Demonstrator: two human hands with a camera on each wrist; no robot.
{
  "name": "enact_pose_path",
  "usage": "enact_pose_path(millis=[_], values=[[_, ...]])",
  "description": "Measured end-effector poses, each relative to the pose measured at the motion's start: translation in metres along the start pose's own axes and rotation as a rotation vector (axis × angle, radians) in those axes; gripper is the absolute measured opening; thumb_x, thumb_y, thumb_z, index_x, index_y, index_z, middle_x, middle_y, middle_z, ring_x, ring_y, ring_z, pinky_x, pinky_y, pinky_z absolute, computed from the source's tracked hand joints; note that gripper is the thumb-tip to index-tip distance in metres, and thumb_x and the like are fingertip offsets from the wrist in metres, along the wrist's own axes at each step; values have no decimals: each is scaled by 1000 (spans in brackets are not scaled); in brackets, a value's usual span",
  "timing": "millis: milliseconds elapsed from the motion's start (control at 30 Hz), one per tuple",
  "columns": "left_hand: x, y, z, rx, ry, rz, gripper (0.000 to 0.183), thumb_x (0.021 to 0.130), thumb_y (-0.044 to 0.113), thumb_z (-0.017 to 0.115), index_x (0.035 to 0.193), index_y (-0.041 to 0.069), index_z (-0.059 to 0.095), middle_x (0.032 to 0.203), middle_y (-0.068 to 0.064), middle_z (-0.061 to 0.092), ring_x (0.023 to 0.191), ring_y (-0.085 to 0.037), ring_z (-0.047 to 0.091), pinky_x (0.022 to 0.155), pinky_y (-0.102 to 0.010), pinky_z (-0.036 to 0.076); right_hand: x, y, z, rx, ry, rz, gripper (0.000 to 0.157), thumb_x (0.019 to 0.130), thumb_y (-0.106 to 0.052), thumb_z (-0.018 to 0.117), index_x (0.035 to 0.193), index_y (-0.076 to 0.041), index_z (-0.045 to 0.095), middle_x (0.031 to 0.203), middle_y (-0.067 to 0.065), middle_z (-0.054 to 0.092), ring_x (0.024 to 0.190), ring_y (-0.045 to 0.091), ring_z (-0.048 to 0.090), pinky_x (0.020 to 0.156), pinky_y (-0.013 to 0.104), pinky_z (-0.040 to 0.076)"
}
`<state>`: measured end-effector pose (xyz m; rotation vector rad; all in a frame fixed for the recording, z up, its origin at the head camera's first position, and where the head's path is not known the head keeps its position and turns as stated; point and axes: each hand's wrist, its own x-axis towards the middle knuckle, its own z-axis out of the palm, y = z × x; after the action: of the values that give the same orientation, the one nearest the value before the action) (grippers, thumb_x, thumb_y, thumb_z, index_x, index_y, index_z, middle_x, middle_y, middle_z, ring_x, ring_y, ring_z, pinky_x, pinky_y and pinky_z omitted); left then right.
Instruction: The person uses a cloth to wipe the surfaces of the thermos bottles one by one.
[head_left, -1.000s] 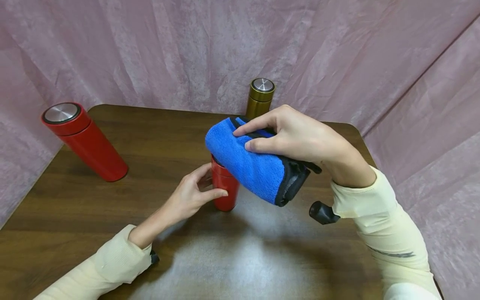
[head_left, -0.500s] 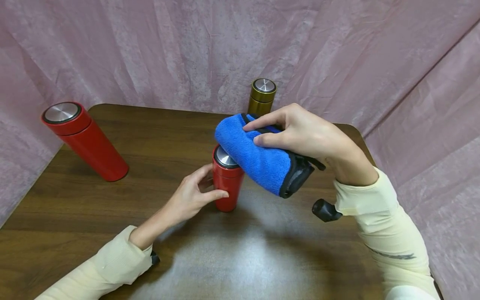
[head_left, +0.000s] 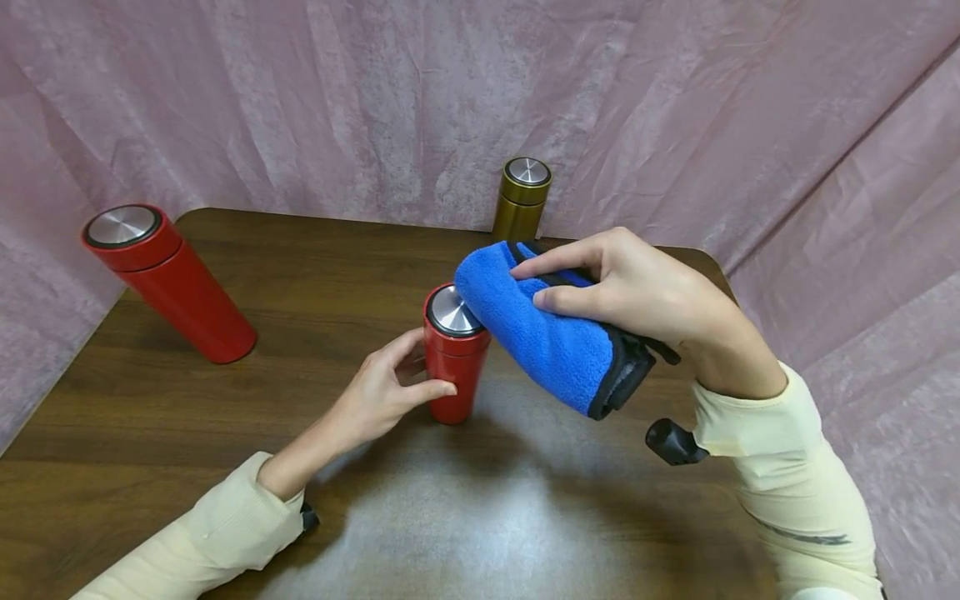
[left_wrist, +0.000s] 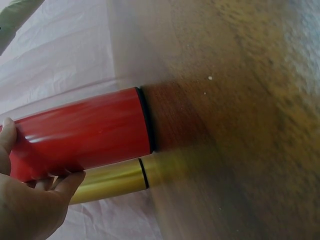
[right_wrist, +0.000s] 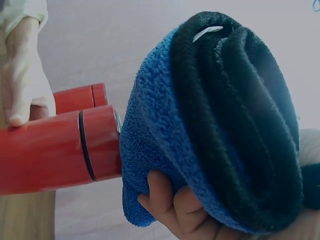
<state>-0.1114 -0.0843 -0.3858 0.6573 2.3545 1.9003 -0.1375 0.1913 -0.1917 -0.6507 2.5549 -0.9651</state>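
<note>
Upright on the table stands a red thermos bottle (head_left: 454, 367) with a silver disc in its lid. My left hand (head_left: 378, 387) grips its side, thumb across the front; the left wrist view shows the fingers curled round the red body (left_wrist: 85, 135). Above and to the right, my right hand (head_left: 630, 292) holds a folded blue towel (head_left: 540, 333) with black edging. One end of the towel overlaps the right part of the lid. In the right wrist view the towel (right_wrist: 155, 120) lies against the lid's top, and several curled fingers (right_wrist: 187, 210) show below it.
A second red thermos (head_left: 176, 287) stands at the left of the wooden table (head_left: 322, 275). Behind the towel, a gold thermos (head_left: 522, 200) stands near the back edge. Pink curtains (head_left: 360, 108) hang behind and at the right.
The right hand has moved right with the towel, uncovering most of the lid that it hid a second ago. The left hand and the bottle in it have barely moved.
</note>
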Motion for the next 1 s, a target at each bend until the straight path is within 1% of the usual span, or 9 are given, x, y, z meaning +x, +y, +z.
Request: enact_pose_path(millis=[200, 400, 533, 667, 767, 900, 1000], values=[[0, 0, 0, -4, -2, -5, 61, 84, -3, 84, 139, -5, 55, 129, -19, 65, 118, -31, 66, 102, -34, 54, -14, -1, 2, -33, -13, -36, 34, 99, -28, 70, 133, -23, 73, 119, 6, 71, 86, 20, 70, 76, 37, 60], [0, 1, 0, -12, -7, -12, 62, 84, -2, 83, 139, -4, 55, 130, -18, 65, 119, -30, 65, 102, -35, 54, -17, -7, 5, 5, -59, -68, 33, 99, -29, 70, 132, -24, 73, 118, 7, 71, 83, 20, 71, 73, 38, 61], [-1, 1, -1, -17, -17, -15, 61, 86, -1, 82, 140, -3, 55, 129, -17, 65, 119, -29, 65, 102, -35, 54, -11, -12, 7, -2, -69, -104, 33, 99, -28, 70, 131, -23, 73, 116, 7, 71, 84, 20, 70, 73, 38, 61], [-1, 2, -1, -17, -29, -19, 61, 87, 1, 82, 142, -1, 54, 131, -16, 65, 120, -29, 65, 103, -36, 53, -2, -16, 9, -40, -55, -131, 33, 99, -26, 70, 131, -23, 74, 119, 5, 70, 87, 20, 69, 75, 37, 60], [-1, 2, -2, -21, -32, -21, 61, 87, 2, 81, 142, -1, 54, 131, -16, 65, 121, -29, 65, 104, -37, 53, 5, -18, 10, -56, -37, -124, 32, 98, -24, 70, 130, -23, 74, 119, 5, 71, 87, 20, 70, 76, 37, 60], [0, 2, -2, -26, -32, -24, 61, 88, 1, 81, 142, -1, 54, 132, -17, 65, 121, -29, 64, 104, -37, 53, 13, -19, 9, -61, -14, -114, 33, 99, -22, 68, 131, -20, 74, 118, 8, 72, 86, 22, 71, 76, 37, 60], [0, 2, -2, -21, -31, -24, 62, 87, 0, 81, 142, -2, 53, 133, -17, 64, 122, -29, 64, 103, -36, 53, 18, -16, 8, -52, 0, -90, 33, 99, -21, 68, 132, -18, 73, 119, 11, 71, 86, 24, 71, 76, 37, 61]])
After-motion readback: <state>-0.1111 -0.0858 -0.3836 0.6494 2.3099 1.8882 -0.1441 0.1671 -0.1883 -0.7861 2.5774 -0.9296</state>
